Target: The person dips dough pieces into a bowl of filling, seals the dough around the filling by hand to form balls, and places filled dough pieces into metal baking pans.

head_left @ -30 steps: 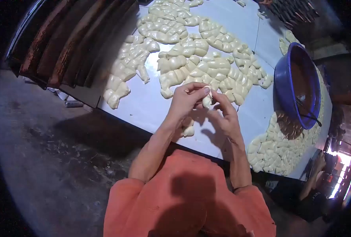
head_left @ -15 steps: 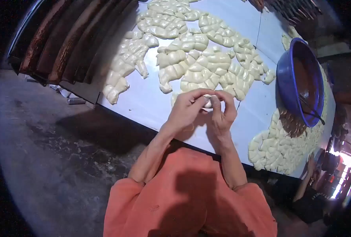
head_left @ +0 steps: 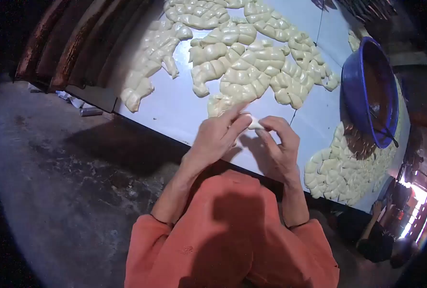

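Your left hand (head_left: 214, 137) and right hand (head_left: 284, 141) hold the pale dough piece (head_left: 255, 123) between them above the worktop (head_left: 168, 122), both sets of fingers nearly closed on its ends, its long axis running hand to hand.

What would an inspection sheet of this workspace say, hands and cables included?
Surface: pale table, dark seam showing.
Job's things: small pale piece, held; glossy pale pieces spread beyond; second spread at right, beside blue basin with brown contents and dark tool.
Clutter: small cylinder on the floor.
Left hand: pinching the small pale piece.
Right hand: fingertips at its other end.
Cables: nothing seen.
Surroundings: dark curved slabs at left, another person at lower right.
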The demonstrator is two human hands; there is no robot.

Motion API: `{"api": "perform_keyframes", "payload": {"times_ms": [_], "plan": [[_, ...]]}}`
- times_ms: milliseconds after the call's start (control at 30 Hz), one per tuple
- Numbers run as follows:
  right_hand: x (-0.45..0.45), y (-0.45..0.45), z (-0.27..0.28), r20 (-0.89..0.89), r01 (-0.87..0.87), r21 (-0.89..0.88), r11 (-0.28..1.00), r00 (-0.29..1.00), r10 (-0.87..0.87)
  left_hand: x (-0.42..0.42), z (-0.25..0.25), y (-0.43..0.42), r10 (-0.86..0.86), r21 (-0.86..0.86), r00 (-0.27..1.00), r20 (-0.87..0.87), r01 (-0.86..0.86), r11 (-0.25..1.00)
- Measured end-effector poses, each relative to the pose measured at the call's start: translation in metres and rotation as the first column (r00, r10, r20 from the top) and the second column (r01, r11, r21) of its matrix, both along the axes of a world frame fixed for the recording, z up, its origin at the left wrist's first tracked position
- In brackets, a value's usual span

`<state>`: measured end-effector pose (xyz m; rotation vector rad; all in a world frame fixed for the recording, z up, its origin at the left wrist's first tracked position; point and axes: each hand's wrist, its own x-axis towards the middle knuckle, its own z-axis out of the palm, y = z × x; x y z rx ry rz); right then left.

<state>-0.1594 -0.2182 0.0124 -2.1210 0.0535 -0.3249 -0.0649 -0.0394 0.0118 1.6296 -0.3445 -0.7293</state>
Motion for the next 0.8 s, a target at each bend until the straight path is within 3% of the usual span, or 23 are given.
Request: {"api": "perform_keyframes", "payload": {"times_ms": [33,67,100,133,167,233,300,367,500,567,633,700,767,800], "plan": [[-0.004,-0.003,-0.003,-0.004,0.004,0.000,1.000,1.000,-0.004,-0.001,0.007,0.004,0.032,0.076,0.990,0.135,-0.043,0.996],[-0.009,-0.008,-0.008,-0.167,0.066,0.206,0.976,0.985,-0.031,0.003,0.011,0.014,-0.063,0.192,0.978,0.198,0.024,0.981],[-0.011,-0.008,-0.008,-0.326,0.155,0.390,0.908,0.945,-0.022,0.006,0.009,0.024,-0.064,0.191,0.978,0.197,0.025,0.981],[-0.014,0.002,0.002,-0.502,0.383,0.643,0.664,0.865,-0.013,0.008,0.006,0.032,-0.201,0.324,0.886,0.418,0.062,0.944],[-0.015,0.002,-0.001,-0.505,0.384,0.643,0.662,0.863,-0.010,0.007,0.003,0.037,-0.349,0.455,0.730,0.587,0.059,0.888],[-0.017,0.002,-0.017,-0.491,0.141,0.370,0.918,0.869,0.065,0.002,-0.005,0.037,-0.368,0.452,0.704,0.608,0.075,0.889],[-0.014,0.006,-0.025,-0.543,0.114,0.372,0.921,0.832,0.116,-0.004,-0.017,0.032,-0.401,0.438,0.638,0.657,0.110,0.892],[-0.010,0.007,-0.020,-0.332,-0.186,-0.030,0.982,0.929,0.166,-0.006,-0.030,0.028,-0.417,0.457,0.651,0.634,0.119,0.881],[-0.009,0.011,-0.002,-0.380,-0.190,-0.225,0.956,0.920,0.093,-0.005,-0.031,0.032,-0.477,0.523,0.696,0.537,0.168,0.835],[-0.001,0.017,0.006,-0.379,-0.237,-0.225,0.945,0.915,0.139,-0.005,-0.028,0.043,-0.430,0.433,0.647,0.630,0.168,0.886],[0.013,0.028,0.013,-0.152,-0.126,-0.206,0.970,0.984,0.096,-0.002,-0.022,0.058,-0.365,0.392,0.657,0.660,0.114,0.913],[0.036,0.049,0.016,-0.176,-0.089,-0.189,0.978,0.983,0.055,0.009,-0.019,0.078,-0.238,0.317,0.685,0.688,0.011,0.948],[0.068,0.076,0.016,-0.201,-0.162,-0.074,0.984,0.969,0.144,0.022,-0.029,0.108,-0.027,0.239,0.684,0.729,-0.217,0.946],[0.083,0.090,0.007,-0.129,-0.212,-0.094,0.973,0.971,0.199,0.030,-0.031,0.121,0.113,0.170,0.651,0.750,-0.356,0.919]]}}
